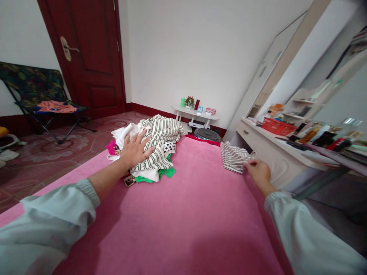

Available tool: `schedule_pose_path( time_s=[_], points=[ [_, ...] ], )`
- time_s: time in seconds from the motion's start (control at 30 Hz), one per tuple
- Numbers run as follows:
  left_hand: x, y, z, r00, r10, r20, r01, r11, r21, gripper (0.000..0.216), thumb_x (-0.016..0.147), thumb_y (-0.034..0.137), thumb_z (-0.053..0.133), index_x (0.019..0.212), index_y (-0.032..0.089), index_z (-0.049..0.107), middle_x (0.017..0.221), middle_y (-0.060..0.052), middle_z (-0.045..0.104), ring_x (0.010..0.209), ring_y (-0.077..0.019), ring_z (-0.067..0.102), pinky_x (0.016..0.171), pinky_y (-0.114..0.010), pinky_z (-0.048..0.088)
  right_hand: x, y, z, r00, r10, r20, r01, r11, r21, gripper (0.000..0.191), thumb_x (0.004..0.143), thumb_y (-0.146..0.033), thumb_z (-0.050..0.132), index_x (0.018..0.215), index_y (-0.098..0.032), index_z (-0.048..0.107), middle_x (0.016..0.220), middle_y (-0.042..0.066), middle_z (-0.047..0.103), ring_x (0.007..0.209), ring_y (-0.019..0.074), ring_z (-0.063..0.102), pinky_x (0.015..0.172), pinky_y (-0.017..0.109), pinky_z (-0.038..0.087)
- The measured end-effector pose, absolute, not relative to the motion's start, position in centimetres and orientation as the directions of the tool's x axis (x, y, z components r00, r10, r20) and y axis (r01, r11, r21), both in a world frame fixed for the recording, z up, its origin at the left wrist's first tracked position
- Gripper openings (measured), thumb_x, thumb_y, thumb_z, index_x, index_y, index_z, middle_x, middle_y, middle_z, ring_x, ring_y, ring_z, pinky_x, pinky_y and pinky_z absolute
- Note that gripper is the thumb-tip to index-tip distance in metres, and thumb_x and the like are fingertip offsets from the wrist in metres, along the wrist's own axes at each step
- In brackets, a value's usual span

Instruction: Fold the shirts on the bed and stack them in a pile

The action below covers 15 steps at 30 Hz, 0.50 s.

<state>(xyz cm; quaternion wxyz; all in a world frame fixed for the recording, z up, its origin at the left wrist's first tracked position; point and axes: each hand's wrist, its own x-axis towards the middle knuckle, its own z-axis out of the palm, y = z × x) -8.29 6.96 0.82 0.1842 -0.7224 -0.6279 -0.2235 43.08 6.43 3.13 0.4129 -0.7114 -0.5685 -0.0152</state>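
A heap of clothes (156,145) lies at the far end of the pink bed cover (186,214), topped by a white garment with dark stripes; green, white and polka-dot pieces show beneath. My left hand (134,149) rests flat on the heap with fingers spread. Near the bed's right edge sits a small folded striped cloth (233,156). My right hand (258,171) is at its near corner, fingers curled and pinching the cloth's edge.
A white dressing table (266,152) with a red basket (275,126) and bottles stands close on the right. Beyond the bed are a low white table (195,113) with small items, a dark red door (88,57), and a folding chair (43,95) at left.
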Motion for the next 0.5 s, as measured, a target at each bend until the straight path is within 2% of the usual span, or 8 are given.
schedule_pose_path(
  time_s=[0.03,0.13,0.2,0.27,0.33,0.4,0.5],
  points=[
    [-8.4,6.9,1.0,0.106,0.839,0.534,0.989,-0.144,0.029,0.063,0.089,0.06,0.029,0.141,0.026,0.037,0.156,-0.004,0.016,0.137,-0.034,0.025,0.112,-0.054,0.007,41.0,5.1,4.2,0.249,0.81,0.531,0.822,0.113,-0.558,0.019,0.069,-0.037,0.061,0.066,-0.019,0.057,0.064,0.004,0.059,0.06,0.0199,0.053,0.06,0.033,0.039],
    [-8.2,6.2,2.1,0.09,0.889,0.449,0.984,-0.15,0.1,0.064,0.088,0.059,0.032,0.143,0.025,0.034,0.156,-0.007,0.015,0.139,-0.0364,0.018,0.11,-0.058,0.008,34.0,-1.2,6.0,0.017,0.854,0.52,0.806,0.296,-0.513,0.015,0.074,-0.034,0.059,0.07,-0.02,0.057,0.073,0.001,0.06,0.069,0.016,0.054,0.067,0.028,0.042],
    [-7.3,4.8,3.0,0.06,0.889,0.454,0.974,-0.152,0.17,0.064,0.088,0.056,0.036,0.143,0.024,0.035,0.156,-0.01,0.013,0.14,-0.0384,0.014,0.109,-0.059,0.012,29.2,-7.4,6.2,-0.324,0.86,0.393,0.712,0.496,-0.497,0.013,0.078,-0.025,0.055,0.066,-0.019,0.055,0.073,0.001,0.058,0.07,0.0144,0.054,0.067,0.025,0.04],
    [-5.5,2.3,3.9,0.064,0.853,0.517,0.948,-0.214,0.236,0.061,0.088,0.051,0.041,0.142,0.022,0.036,0.156,-0.012,0.011,0.141,-0.0377,0.012,0.109,-0.056,0.016,25.2,-13.6,6.1,-0.619,0.768,0.166,0.602,0.599,-0.528,0.008,0.078,-0.02,0.055,0.07,-0.02,0.057,0.075,0.0,0.06,0.069,0.0119,0.054,0.062,0.022,0.037],
    [-2.9,-1.1,4.4,0.165,0.817,0.553,0.886,-0.369,0.28,0.058,0.089,0.048,0.042,0.141,0.021,0.037,0.156,-0.011,0.012,0.141,-0.0336,0.015,0.111,-0.05,0.021,22.9,-18.1,6.2,-0.769,0.639,0.023,0.515,0.641,-0.569,0.003,0.077,-0.026,0.063,0.078,-0.023,0.061,0.078,-0.003,0.063,0.067,0.0104,0.055,0.057,0.02,0.034],
    [-0.1,-4.9,4.4,0.351,0.807,0.475,0.774,-0.536,0.338,0.056,0.091,0.049,0.04,0.141,0.026,0.036,0.156,-0.007,0.016,0.14,-0.0301,0.019,0.11,-0.047,0.025,22.9,-19.5,6.5,-0.728,0.684,0.037,0.546,0.613,-0.571,0.005,0.079,-0.029,0.062,0.081,-0.024,0.063,0.075,-0.004,0.064,0.065,0.0098,0.054,0.056,0.02,0.033],
    [3.0,-10.0,3.6,0.596,0.754,0.276,0.614,-0.649,0.449,0.063,0.087,0.05,0.049,0.144,0.029,0.03,0.147,-0.008,0.034,0.133,-0.0269,0.035,0.106,-0.041,0.034,26.2,-16.1,5.9,-0.402,0.883,0.243,0.708,0.468,-0.529,0.011,0.085,-0.022,0.052,0.084,-0.02,0.062,0.077,-0.001,0.064,0.067,0.0112,0.054,0.063,0.022,0.037]
  ],
)
